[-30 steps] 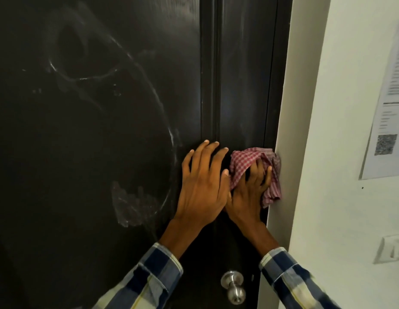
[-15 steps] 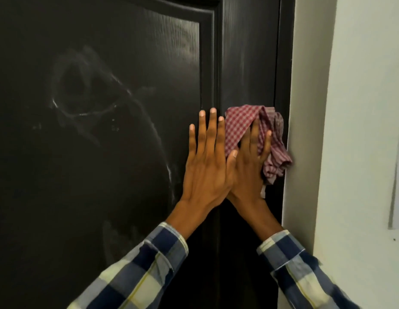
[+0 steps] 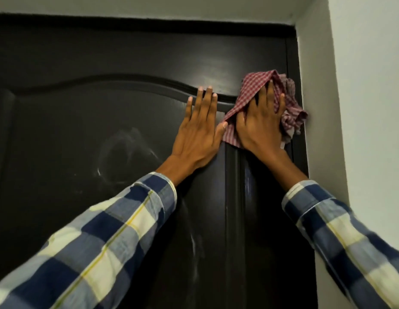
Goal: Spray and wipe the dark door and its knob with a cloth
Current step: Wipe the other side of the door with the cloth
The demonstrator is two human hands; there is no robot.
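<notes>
The dark door fills most of the view, up to its top edge and arched panel moulding. My right hand presses a red-and-white checked cloth flat against the door's upper right corner, fingers spread over it. The cloth bunches at the door's right edge by the frame. My left hand lies flat on the door just left of the cloth, fingers straight and reaching the moulding, thumb touching the cloth's edge. Pale smears mark the panel below and left of my hands. The knob is out of view.
A white wall juts out right beside the door's right edge. White wall also runs above the dark top frame. My checked sleeves cross the lower part of the view.
Both hands have slid up the door's right side with the cloth, from near the knob's height to the top corner. The view has tilted up; the knob has dropped out of sight.
</notes>
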